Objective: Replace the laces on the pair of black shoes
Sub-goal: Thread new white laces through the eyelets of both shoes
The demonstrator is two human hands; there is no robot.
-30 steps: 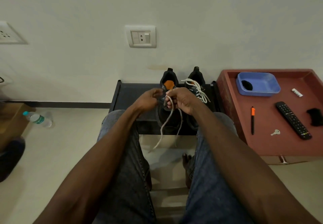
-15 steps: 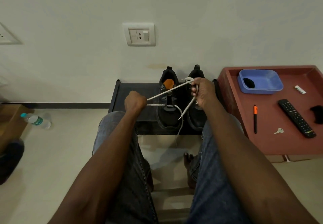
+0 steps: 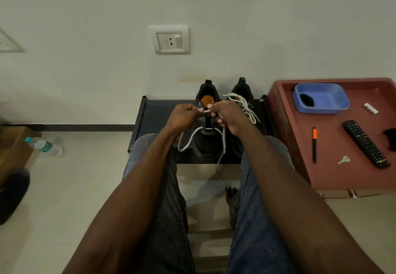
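Two black shoes stand side by side on a low black stand (image 3: 156, 115) against the wall. The left shoe (image 3: 206, 143) has an orange tongue patch and a white lace (image 3: 188, 143) threaded low across its eyelets, its ends looping down over the toe. My left hand (image 3: 182, 117) and my right hand (image 3: 229, 115) meet over this shoe's tongue, each pinching the lace between fingertips. The right shoe (image 3: 243, 90) is mostly hidden behind my right hand; a bunch of white lace (image 3: 246, 106) lies on it.
A red tray table (image 3: 334, 166) at right holds a blue tub (image 3: 321, 100), an orange-capped pen (image 3: 314, 145), a key (image 3: 344, 159) and a remote (image 3: 366, 144). A water bottle (image 3: 44, 146) lies on the floor at left. My knees flank the stand's front edge.
My hands were spread apart, pulling the lace ends taut. They have come together over the left shoe's tongue, and the lace now hangs slack in loops.
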